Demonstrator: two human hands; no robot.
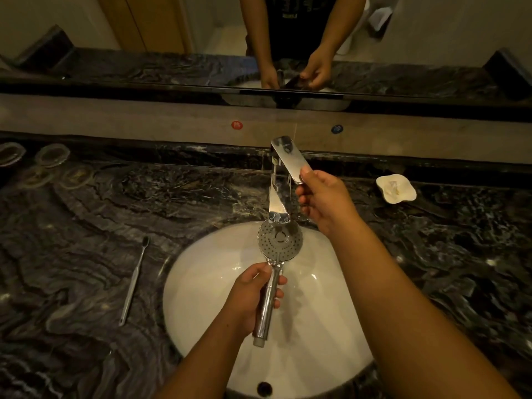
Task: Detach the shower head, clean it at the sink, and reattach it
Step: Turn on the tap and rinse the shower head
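The chrome shower head is held over the white oval sink, its round perforated face turned up just under the spout of the tall chrome faucet. My left hand grips its handle, whose open end points toward me. My right hand rests on the tip of the faucet's flat lever, fingers curled around it. I see no water running.
A toothbrush lies on the dark marble counter left of the sink. Several clear glass coasters sit at far left. A white soap dish stands at right. A mirror runs behind the backsplash.
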